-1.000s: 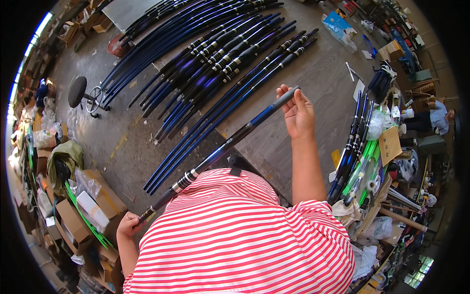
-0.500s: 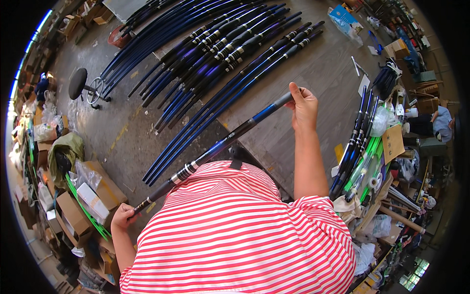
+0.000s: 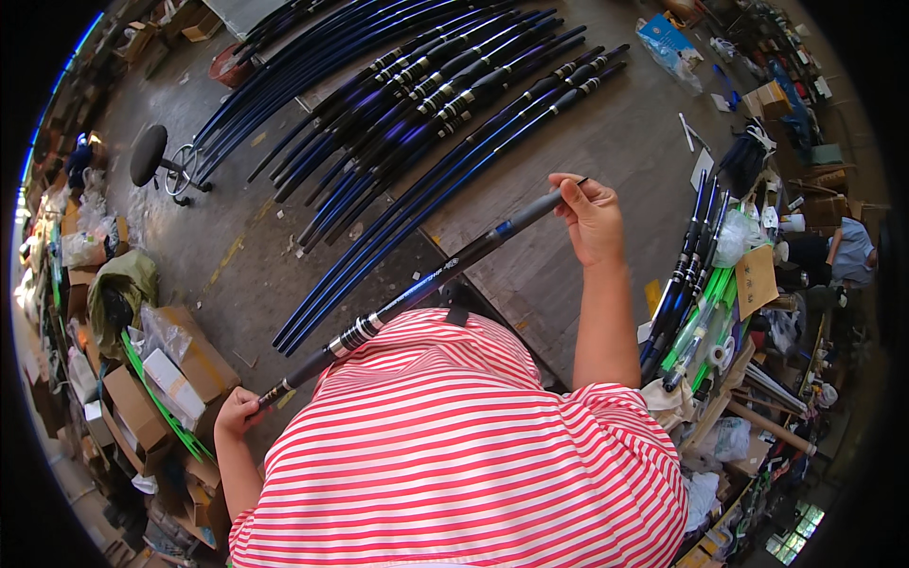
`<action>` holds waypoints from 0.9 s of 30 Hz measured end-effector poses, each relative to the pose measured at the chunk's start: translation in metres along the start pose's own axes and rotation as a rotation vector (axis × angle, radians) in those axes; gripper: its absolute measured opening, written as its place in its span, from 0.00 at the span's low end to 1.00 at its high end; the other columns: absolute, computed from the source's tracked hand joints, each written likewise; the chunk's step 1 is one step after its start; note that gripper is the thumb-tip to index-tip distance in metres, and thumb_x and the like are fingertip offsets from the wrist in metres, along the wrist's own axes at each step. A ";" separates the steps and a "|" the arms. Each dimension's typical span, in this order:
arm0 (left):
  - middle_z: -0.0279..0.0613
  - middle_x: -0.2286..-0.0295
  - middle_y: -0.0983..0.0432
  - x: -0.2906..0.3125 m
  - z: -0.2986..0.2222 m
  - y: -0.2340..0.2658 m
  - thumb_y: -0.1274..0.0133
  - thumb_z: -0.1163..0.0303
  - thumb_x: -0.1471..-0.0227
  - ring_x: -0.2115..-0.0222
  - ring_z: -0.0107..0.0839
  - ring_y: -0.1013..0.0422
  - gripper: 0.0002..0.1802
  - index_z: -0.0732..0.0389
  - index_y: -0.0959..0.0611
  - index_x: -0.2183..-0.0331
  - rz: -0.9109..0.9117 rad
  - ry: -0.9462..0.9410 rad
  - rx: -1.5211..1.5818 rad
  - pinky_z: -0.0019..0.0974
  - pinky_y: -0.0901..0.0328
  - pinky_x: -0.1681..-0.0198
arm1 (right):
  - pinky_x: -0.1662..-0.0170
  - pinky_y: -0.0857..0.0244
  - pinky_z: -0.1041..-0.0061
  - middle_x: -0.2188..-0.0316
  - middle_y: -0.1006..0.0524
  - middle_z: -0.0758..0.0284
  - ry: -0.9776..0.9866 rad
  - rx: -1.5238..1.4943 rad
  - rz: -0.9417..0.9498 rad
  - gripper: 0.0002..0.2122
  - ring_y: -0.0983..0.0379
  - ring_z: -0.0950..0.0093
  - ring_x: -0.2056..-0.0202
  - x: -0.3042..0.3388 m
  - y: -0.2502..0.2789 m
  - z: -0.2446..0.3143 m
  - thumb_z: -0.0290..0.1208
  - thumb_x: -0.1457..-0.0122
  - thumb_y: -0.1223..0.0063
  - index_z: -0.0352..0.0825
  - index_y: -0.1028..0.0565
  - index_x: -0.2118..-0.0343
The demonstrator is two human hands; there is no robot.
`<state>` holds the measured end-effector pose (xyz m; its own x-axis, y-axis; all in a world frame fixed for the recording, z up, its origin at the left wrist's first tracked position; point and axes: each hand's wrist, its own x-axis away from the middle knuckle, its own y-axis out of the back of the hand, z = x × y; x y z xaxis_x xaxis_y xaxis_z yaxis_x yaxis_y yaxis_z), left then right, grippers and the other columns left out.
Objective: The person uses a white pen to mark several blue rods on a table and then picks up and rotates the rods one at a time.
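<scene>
A dark telescopic fishing rod point(image 3: 423, 284) with blue and silver bands slants across the front of my body, low at the left and higher at the right. My left hand point(image 3: 237, 414) is closed round its lower end. At the upper end, my right hand point(image 3: 594, 222) pinches the rod by its grey tip part, and a thin dark piece sticks out past the fingers. Beyond it, several similar rods point(image 3: 445, 95) lie side by side in rows.
A black round stool point(image 3: 149, 156) stands at the far left, near a red bucket point(image 3: 227, 68). Cardboard boxes point(image 3: 137, 407) crowd the left side. At the right are more rods point(image 3: 684, 275), green poles point(image 3: 703, 317) and plastic bags. Another person point(image 3: 852, 251) is at the far right.
My right hand has shifted slightly right and down, its fingers now bent into a pinch. A thin dark piece now shows beyond them. My left hand keeps its hold on the lower end.
</scene>
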<state>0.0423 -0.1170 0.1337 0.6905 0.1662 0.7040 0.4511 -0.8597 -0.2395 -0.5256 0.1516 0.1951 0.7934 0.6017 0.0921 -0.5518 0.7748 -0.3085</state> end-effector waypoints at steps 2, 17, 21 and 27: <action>0.32 0.94 0.39 0.000 0.002 0.001 0.43 0.49 0.63 0.94 0.18 0.48 0.28 0.70 0.20 0.78 0.017 -0.012 -0.008 0.25 0.57 0.90 | 0.73 0.37 0.87 0.77 0.25 0.68 0.021 -0.020 -0.017 0.11 0.32 0.82 0.77 -0.004 0.006 0.007 0.30 0.53 0.41 0.29 0.24 0.69; 0.33 0.93 0.38 0.016 -0.014 0.008 0.40 0.52 0.66 0.94 0.20 0.47 0.27 0.71 0.20 0.79 -0.081 -0.020 -0.006 0.25 0.57 0.90 | 0.67 0.30 0.84 0.70 0.24 0.63 0.108 -0.110 -0.188 0.09 0.27 0.78 0.69 -0.024 0.050 0.023 0.23 0.50 0.47 0.30 0.27 0.65; 0.33 0.93 0.38 0.018 -0.014 0.012 0.41 0.51 0.65 0.94 0.20 0.46 0.27 0.71 0.20 0.79 -0.086 -0.016 -0.024 0.25 0.56 0.90 | 0.66 0.30 0.83 0.69 0.24 0.62 0.107 -0.131 -0.185 0.09 0.27 0.76 0.68 -0.022 0.050 0.020 0.23 0.50 0.48 0.29 0.27 0.64; 0.34 0.93 0.38 0.020 -0.016 0.020 0.41 0.50 0.65 0.94 0.20 0.46 0.28 0.72 0.21 0.79 -0.087 -0.007 -0.073 0.25 0.56 0.90 | 0.65 0.30 0.82 0.67 0.25 0.60 0.127 -0.163 -0.145 0.10 0.27 0.74 0.66 -0.016 0.051 0.020 0.20 0.49 0.50 0.28 0.28 0.62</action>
<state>0.0564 -0.1390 0.1534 0.6547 0.2446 0.7153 0.4674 -0.8747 -0.1286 -0.5709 0.1853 0.1968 0.8927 0.4497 0.0302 -0.3895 0.8034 -0.4503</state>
